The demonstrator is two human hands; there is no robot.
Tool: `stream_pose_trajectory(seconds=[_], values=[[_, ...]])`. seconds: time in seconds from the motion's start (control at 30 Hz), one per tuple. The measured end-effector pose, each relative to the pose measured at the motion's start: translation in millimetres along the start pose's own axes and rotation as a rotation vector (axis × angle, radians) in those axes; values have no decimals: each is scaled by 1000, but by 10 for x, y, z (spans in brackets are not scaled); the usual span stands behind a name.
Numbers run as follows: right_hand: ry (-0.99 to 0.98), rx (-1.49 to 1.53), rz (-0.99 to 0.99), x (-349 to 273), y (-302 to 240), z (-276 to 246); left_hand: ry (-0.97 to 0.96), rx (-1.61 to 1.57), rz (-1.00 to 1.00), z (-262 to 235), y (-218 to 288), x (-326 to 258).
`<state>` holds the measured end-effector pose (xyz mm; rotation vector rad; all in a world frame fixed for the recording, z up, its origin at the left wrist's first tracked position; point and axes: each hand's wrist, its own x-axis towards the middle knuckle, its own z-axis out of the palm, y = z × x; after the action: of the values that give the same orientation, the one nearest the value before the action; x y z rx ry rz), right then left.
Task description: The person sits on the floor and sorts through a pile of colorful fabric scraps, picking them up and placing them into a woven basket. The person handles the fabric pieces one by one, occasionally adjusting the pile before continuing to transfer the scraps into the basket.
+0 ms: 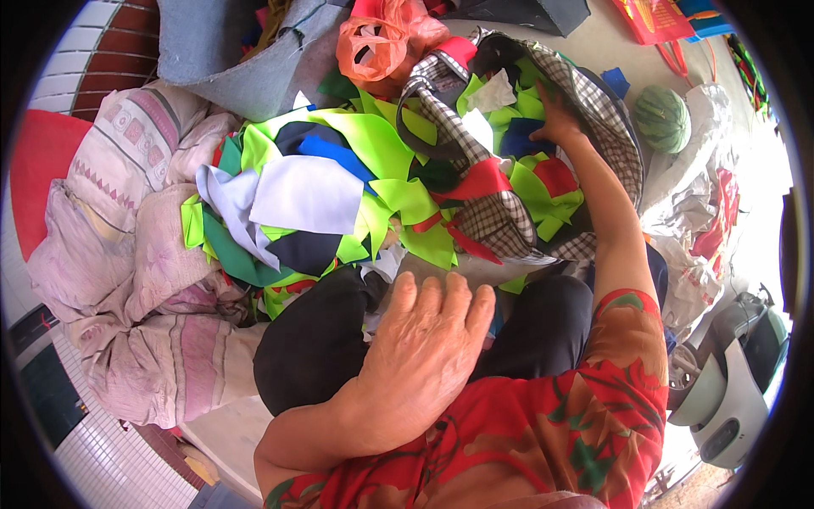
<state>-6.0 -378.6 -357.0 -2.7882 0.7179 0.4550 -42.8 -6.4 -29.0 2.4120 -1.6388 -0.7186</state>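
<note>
- Inside the checked bag [615, 127], at upper right of centre, I see the right hand [560, 120] reaching in, its thumb spread wide from the fingers, against the cloth scraps [532, 188].
- In front of the chest I have the left hand [428, 331] raised, its back toward me, fingers extended and slightly apart; the palm is turned away, so I cannot tell whether it touches anything.
- The scraps in the bag are mostly lime green, with some white, dark blue and red pieces among them; a red strip [483, 180] lies over the bag's near edge.
- Left of the bag I see a heap of lime, green and dark pieces, with a pale grey piece [307, 195] on top and a blue piece [333, 159] just behind it.
- Patterned pale pink sacking [157, 373] bulges along the left side of the heap.
- Beyond the heap stand a grey-blue cloth container [225, 64] and, nearer the checked bag, an orange plastic bag [365, 47].
- To the bag's right, I make out a striped green melon [662, 119] beside crumpled white sacking [678, 199].
</note>
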Motion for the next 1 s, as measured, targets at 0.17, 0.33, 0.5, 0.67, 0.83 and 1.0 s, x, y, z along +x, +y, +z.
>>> stream_pose_trajectory(seconds=[0.17,0.33,0.5,0.67,0.83,1.0], values=[[-70,76,-19,74,12,164,-94,11,-40,47,-21,59],[96,42,-202,307,329,554,-57,55,0,67,3,82],[-88,109,-311,-109,-10,684,-62,32,4,17,71,87],[-278,4,-334,-821,-398,590,-55,97,28,27,185,116],[-238,69,-122,-1257,-664,134,104,17,59,3,191,75],[148,414,67,-1847,-502,-261,132,32,135,-38,261,157]])
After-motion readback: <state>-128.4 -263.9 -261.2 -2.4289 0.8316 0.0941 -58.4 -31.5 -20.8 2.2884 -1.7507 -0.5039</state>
